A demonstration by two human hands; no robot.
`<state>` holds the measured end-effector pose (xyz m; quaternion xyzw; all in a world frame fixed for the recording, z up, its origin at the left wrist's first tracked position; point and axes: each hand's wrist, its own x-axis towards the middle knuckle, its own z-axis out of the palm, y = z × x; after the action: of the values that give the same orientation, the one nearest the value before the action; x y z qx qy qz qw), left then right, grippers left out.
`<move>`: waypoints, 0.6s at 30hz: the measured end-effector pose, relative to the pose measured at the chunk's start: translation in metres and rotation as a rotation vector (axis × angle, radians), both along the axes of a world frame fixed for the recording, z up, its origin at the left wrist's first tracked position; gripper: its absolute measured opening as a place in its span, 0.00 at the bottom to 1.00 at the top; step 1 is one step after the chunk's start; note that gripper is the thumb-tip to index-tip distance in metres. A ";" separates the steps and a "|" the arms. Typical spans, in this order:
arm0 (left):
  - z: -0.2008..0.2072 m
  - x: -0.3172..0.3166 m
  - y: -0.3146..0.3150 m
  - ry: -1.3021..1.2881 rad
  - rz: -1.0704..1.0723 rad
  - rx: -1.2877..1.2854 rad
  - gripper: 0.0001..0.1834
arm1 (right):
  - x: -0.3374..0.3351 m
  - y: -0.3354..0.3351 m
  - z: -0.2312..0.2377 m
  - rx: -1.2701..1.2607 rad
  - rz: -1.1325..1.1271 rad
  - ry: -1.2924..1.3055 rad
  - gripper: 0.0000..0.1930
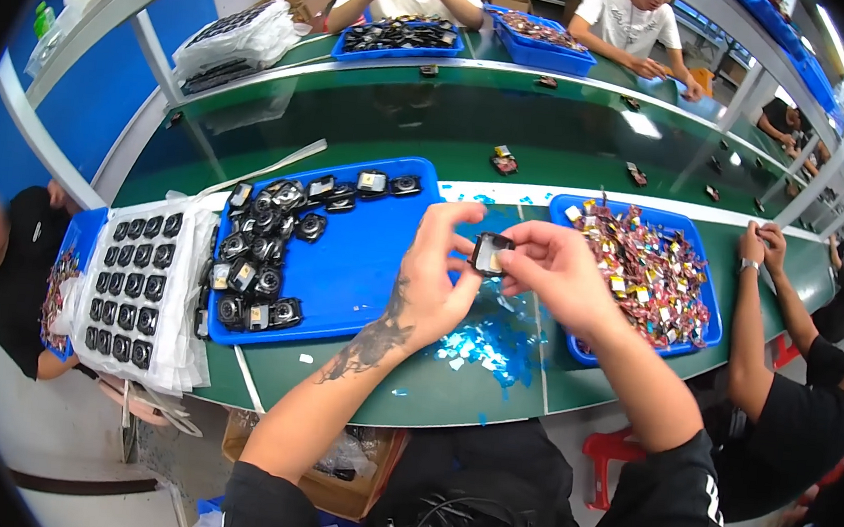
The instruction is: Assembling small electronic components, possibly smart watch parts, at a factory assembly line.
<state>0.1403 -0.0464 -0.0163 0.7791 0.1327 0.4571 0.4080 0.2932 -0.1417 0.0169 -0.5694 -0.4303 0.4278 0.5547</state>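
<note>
Between my hands, above the bench, is a small black camera-like housing (pixel 489 253) with a pale square face. My left hand (pixel 438 270) grips its left side with the fingertips. My right hand (pixel 554 271) pinches its right side, the thumb lying on the pale face. On the left, a blue tray (pixel 341 276) holds several similar black housings, heaped along its left end and lined up at its top edge. To the right stands a second blue tray (pixel 708 299), full of small wired circuit parts (pixel 642 268) in red and yellow. Scraps of shiny blue film (pixel 487 352) lie below my hands.
At far left, a white packing tray (pixel 167 286) carries rows of black round-faced units. Beyond the bench edge runs a green conveyor (pixel 374 119) with scattered small assemblies (pixel 503 160). Co-workers sit across and at both sides. A red stool (pixel 606 460) stands below right.
</note>
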 end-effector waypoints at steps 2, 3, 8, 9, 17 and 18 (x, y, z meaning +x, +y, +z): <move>0.001 0.005 -0.012 -0.139 -0.241 -0.540 0.22 | -0.015 -0.007 -0.011 0.031 -0.114 0.197 0.12; -0.005 -0.002 -0.003 -0.027 -0.432 -0.475 0.27 | -0.018 -0.007 -0.020 0.043 -0.092 0.189 0.11; 0.004 -0.006 0.007 0.335 -0.483 -0.675 0.13 | -0.014 -0.028 -0.026 0.368 -0.285 -0.835 0.13; 0.007 -0.005 0.002 0.370 -0.527 -0.708 0.13 | -0.014 -0.034 -0.022 0.274 -0.229 -0.759 0.15; 0.000 0.002 -0.008 0.265 -0.448 -0.825 0.08 | -0.042 -0.120 0.062 0.543 0.050 -0.726 0.13; 0.001 0.007 -0.006 0.201 -0.472 -0.819 0.07 | -0.057 -0.122 0.065 0.766 0.019 -0.428 0.12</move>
<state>0.1473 -0.0526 -0.0154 0.6036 0.1599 0.1846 0.7589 0.2362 -0.2633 0.0816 -0.3946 -0.6681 0.1150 0.6203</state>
